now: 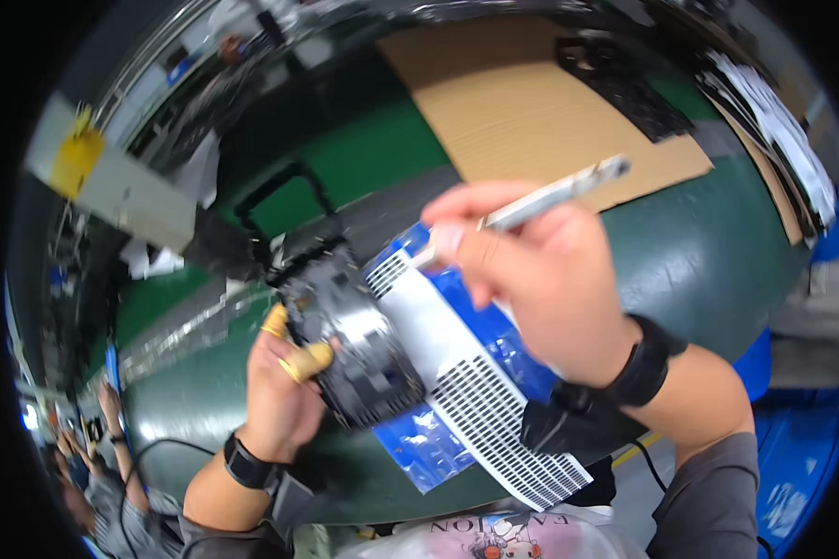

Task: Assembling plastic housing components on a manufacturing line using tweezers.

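My left hand [284, 387], with yellow finger cots on the thumb and a finger, grips a black molded plastic part [354, 340] by its left side. That part has ribbed ends and a dark frame-like loop [284, 191] beyond its far end. My right hand [550, 279] is closed around a slim silver pen-shaped tool [559, 194], whose exact kind I cannot make out. Its lower end points at the far end of a white sheet [429, 321] bearing rows of small black labels. The sheet lies over a blue plastic bag [424, 447], right beside the black part.
A brown cardboard sheet [522, 102] covers the back of the green table [718, 224], with a black plastic part [625, 88] on it. White sheets [774, 130] are stacked at the far right. A pale post [130, 186] stands left; other people [112, 475] sit at lower left.
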`<state>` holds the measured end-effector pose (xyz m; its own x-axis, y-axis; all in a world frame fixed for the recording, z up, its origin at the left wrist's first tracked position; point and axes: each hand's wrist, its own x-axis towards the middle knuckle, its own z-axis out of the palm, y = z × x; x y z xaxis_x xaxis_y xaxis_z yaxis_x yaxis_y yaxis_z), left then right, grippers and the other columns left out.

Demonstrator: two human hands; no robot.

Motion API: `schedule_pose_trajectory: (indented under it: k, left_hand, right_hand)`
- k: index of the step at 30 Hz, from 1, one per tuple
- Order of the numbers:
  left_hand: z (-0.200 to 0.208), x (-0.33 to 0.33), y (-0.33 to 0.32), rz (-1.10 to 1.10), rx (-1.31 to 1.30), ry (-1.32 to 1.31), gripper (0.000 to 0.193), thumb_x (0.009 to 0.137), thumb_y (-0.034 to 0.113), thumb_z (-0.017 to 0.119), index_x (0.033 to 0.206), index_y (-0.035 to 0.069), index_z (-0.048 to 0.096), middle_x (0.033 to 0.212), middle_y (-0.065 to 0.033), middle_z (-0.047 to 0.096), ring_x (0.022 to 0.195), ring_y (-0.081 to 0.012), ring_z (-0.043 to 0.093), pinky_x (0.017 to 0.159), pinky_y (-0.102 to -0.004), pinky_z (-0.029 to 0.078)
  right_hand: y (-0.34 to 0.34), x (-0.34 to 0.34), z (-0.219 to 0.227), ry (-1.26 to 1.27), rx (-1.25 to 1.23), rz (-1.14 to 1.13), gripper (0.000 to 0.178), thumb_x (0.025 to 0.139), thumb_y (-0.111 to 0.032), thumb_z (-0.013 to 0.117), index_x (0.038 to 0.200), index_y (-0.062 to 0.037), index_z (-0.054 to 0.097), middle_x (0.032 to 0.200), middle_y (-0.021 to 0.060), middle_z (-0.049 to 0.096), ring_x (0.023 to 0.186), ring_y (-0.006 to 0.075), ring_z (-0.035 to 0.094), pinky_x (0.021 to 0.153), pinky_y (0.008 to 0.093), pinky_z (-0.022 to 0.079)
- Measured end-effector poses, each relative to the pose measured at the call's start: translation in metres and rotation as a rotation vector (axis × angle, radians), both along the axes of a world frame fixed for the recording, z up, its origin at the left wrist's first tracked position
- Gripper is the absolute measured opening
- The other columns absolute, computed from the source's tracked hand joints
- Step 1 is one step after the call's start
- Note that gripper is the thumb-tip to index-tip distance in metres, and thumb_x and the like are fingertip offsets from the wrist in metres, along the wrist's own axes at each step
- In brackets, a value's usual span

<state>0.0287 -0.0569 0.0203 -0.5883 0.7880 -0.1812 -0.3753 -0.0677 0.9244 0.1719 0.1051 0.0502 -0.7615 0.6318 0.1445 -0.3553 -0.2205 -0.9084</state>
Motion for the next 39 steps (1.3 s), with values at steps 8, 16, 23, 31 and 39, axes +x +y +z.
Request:
schedule_pose_trajectory:
  k: [8, 16, 23, 31, 39]
  left_hand:
    - [0.020, -0.149, 0.147, 0.185, -0.243, 0.307, 0.036, 0.081, 0.021, 0.047, 0.108, -0.003, 0.047, 0.102, -0.0148, 0.053, 0.097, -0.0247, 0.050, 0.089, -0.0324, 0.036]
    - [0.049, 0.010, 0.336, -0.346, -0.171, 1.572, 0.033, 0.080, 0.029, 0.050, 0.087, -0.001, 0.061, 0.077, -0.0147, 0.060, 0.075, -0.0239, 0.057, 0.068, -0.0305, 0.042]
    - [0.026, 0.092, 0.414, -0.407, -0.417, 1.397, 0.040, 0.074, 0.036, 0.057, 0.071, -0.003, 0.060, 0.062, -0.0132, 0.057, 0.057, -0.0226, 0.056, 0.054, -0.0327, 0.043]
    - [0.088, -0.008, 0.334, -0.401, -0.224, 0.849, 0.020, 0.073, 0.011, 0.049, 0.088, 0.001, 0.057, 0.075, -0.0086, 0.056, 0.071, -0.0172, 0.056, 0.059, -0.0274, 0.045]
    - [0.121, -0.047, 0.106, -0.066, -0.068, 0.354, 0.023, 0.077, 0.003, 0.047, 0.099, 0.001, 0.051, 0.085, -0.0076, 0.058, 0.075, -0.0171, 0.059, 0.072, -0.0321, 0.050]
  right_hand:
    - [0.065, 0.050, -0.038, -0.019, 0.041, -0.289, 0.007, 0.075, -0.005, 0.056, 0.079, -0.0001, 0.058, 0.067, 0.0044, 0.058, 0.051, 0.0043, 0.046, 0.047, 0.0169, 0.037]
    - [0.076, 0.070, -0.012, 0.076, 0.189, -0.413, 0.006, 0.075, -0.006, 0.057, 0.077, -0.0008, 0.058, 0.065, -0.0001, 0.055, 0.054, 0.0025, 0.047, 0.049, 0.0157, 0.037]
    - [0.107, 0.085, 0.003, 0.419, -0.277, -0.398, 0.006, 0.073, -0.008, 0.055, 0.074, -0.0023, 0.056, 0.062, 0.0072, 0.059, 0.045, 0.0050, 0.046, 0.041, 0.0163, 0.032]
    - [0.111, 0.084, -0.005, 0.414, -0.225, -0.506, 0.006, 0.073, -0.008, 0.055, 0.076, -0.0030, 0.057, 0.061, 0.0057, 0.058, 0.047, 0.0044, 0.046, 0.042, 0.0156, 0.033]
    - [0.044, 0.056, -0.017, 0.144, 0.091, -0.047, 0.008, 0.076, -0.006, 0.057, 0.083, -0.0001, 0.056, 0.071, 0.0036, 0.057, 0.060, 0.0053, 0.051, 0.053, 0.0175, 0.041]
